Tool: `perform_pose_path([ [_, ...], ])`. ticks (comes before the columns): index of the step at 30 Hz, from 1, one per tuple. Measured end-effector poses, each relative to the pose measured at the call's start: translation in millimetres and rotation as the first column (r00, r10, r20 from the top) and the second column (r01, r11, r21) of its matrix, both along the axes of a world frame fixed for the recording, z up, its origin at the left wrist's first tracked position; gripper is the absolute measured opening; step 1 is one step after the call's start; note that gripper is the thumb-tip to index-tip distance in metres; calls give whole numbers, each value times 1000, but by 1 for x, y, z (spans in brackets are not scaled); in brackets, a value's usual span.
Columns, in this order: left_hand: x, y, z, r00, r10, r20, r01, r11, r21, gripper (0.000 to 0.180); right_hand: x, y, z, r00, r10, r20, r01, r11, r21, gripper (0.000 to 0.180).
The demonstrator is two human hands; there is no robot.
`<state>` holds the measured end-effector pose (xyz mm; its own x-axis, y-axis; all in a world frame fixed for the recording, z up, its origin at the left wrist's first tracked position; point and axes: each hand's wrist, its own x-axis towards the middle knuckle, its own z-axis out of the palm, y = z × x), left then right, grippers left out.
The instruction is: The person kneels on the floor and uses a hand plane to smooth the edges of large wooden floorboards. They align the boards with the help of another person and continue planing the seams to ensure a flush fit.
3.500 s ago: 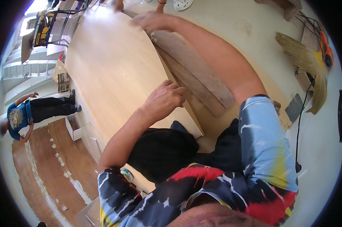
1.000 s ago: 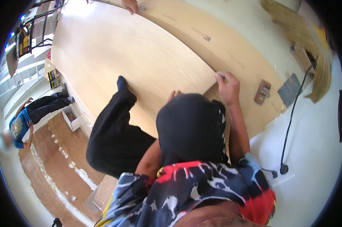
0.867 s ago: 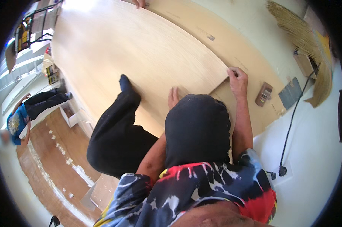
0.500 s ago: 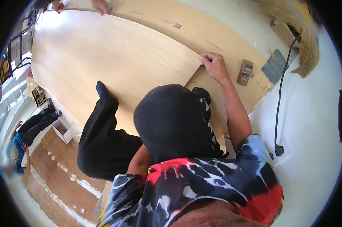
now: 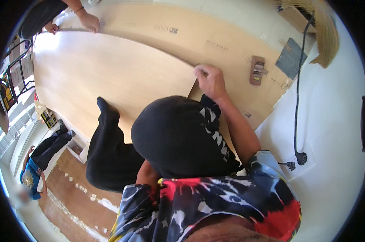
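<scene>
A large pale wood panel point(image 5: 110, 72) lies on top of a second, browner sheet point(image 5: 214, 36) on the white floor. My right hand point(image 5: 208, 79) grips the pale panel at its near right corner, fingers curled over the edge. My left hand is hidden behind my black-clad knee point(image 5: 178, 133), which rises in front of me; my other leg point(image 5: 108, 149) rests on the panel's near edge. At the panel's far end another person's hands point(image 5: 89, 22) hold its edge.
A small wooden block point(image 5: 257, 69) and a dark grey square pad point(image 5: 291, 52) lie on the brown sheet to the right. A black cable point(image 5: 297, 101) runs to a plug point(image 5: 301, 157). A straw broom point(image 5: 323, 36) lies far right. Another person point(image 5: 33, 177) is on a lower level at left.
My right hand has stayed on the panel corner while the view shifted. My left hand, on the panel edge a second ago, is now hidden behind my knee.
</scene>
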<state>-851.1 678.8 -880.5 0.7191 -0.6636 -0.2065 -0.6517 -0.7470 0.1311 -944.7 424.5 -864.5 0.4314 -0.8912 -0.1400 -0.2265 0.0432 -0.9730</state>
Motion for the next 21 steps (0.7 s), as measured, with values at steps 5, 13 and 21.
perform_pose_path([
  [5, -11, 2, 12, 999, -39, -4, 39, 999, 23, 66, -11, 4, -13, 996, -1, -94, 14, 990, 141, 14],
  [13, 3, -7, 5, 995, -87, 37, 86, 995, 41, 61, -5, -11, -11, 994, -6, -107, 17, 995, 99, 13],
  [21, 13, -4, -1, 964, -215, 158, 201, 975, 100, 56, 5, -7, -14, 977, 29, -211, -39, 998, -43, 8],
])
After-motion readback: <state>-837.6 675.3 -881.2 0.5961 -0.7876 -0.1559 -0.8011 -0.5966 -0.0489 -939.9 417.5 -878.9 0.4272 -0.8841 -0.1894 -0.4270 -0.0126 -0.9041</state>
